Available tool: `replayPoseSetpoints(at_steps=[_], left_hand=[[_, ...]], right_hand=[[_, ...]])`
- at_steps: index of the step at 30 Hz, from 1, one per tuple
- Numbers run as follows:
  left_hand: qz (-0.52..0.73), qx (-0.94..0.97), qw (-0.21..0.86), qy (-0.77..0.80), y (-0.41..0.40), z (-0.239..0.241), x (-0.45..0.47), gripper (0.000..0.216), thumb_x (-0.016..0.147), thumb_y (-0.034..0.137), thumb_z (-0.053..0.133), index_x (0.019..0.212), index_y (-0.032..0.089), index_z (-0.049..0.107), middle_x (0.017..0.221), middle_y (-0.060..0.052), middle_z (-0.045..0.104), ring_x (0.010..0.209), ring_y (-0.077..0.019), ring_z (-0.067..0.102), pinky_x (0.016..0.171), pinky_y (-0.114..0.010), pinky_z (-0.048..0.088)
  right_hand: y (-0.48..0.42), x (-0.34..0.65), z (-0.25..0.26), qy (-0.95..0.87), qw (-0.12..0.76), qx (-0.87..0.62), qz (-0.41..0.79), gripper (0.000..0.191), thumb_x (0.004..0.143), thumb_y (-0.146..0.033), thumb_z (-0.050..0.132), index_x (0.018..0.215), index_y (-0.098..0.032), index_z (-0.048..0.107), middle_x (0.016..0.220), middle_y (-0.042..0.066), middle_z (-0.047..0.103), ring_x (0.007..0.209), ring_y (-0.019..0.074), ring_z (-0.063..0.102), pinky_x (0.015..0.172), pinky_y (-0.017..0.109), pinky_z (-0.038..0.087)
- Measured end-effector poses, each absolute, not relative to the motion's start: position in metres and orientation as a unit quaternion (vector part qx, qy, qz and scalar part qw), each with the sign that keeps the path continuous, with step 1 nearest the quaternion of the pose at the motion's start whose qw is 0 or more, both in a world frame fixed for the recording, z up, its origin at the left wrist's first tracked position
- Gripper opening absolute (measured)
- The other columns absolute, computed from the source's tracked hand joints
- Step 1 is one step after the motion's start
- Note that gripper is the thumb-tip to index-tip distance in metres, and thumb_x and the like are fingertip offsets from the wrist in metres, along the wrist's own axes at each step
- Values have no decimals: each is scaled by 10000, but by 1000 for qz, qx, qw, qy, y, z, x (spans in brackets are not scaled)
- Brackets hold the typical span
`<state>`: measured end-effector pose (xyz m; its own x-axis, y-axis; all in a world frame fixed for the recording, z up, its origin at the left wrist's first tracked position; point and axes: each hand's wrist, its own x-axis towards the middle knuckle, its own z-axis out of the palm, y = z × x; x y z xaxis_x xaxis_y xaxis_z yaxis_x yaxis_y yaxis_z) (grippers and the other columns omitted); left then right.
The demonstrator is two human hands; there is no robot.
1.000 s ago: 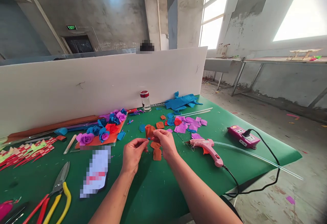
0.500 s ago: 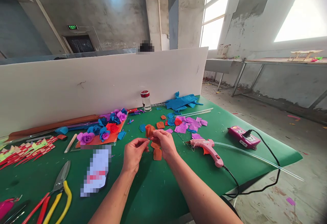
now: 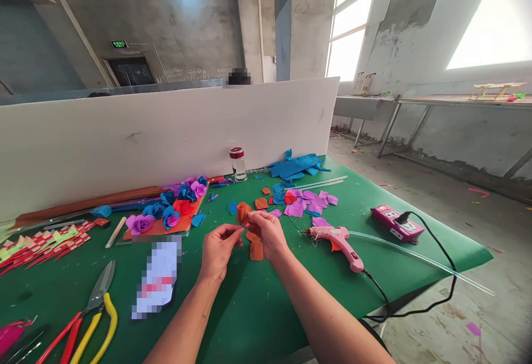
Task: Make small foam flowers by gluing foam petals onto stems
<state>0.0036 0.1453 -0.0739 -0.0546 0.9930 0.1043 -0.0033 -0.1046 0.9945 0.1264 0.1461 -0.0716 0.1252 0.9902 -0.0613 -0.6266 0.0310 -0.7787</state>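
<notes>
An orange paper flower (image 3: 243,212), small and curled, is pinched in the fingers of my right hand (image 3: 268,235). My left hand (image 3: 219,247) is closed in a pinch just below and left of the flower; what its fingertips hold is too small to make out. Below the flower, loose orange paper petals (image 3: 256,251) lie on the green tabletop, partly behind my right hand. Purple paper petals (image 3: 296,208) are scattered beyond it, mixed with blue and red ones. A pink glue gun (image 3: 336,236) lies to the right of my right hand.
Finished paper flowers (image 3: 170,217) lie at the left, near shears (image 3: 102,286) and a blurred phone-like object (image 3: 158,278). A jar (image 3: 238,164) stands by the white board (image 3: 174,131). A pink power strip (image 3: 397,222) and cable lie right. Blue paper (image 3: 297,165) is at the back.
</notes>
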Motion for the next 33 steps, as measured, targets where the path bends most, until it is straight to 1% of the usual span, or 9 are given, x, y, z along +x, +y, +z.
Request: replayPoseSetpoints(at_steps=[15, 26, 33], left_hand=[[542, 510, 460, 485, 145, -74, 4, 234, 541, 336, 826, 647, 161, 714, 583, 3, 642, 487, -104, 526, 504, -227, 456], [546, 506, 453, 491, 143, -75, 3, 225, 545, 337, 816, 631, 162, 704, 577, 12, 633, 481, -97, 520, 512, -227, 446], [545, 510, 447, 493, 145, -74, 4, 214, 557, 332, 809, 631, 166, 696, 569, 18, 623, 483, -100, 520, 527, -232, 440]], right_hand=[[145, 125, -69, -256, 667, -339, 611, 185, 557, -323, 752, 608, -166, 669, 545, -19, 596, 560, 111, 550, 630, 247, 445], [147, 124, -74, -268, 669, -331, 609, 190, 570, -331, 758, 623, -171, 671, 570, -18, 603, 560, 107, 543, 627, 247, 435], [146, 124, -72, -263, 671, -342, 603, 183, 548, -322, 760, 616, -171, 683, 557, -13, 602, 565, 118, 540, 627, 256, 433]])
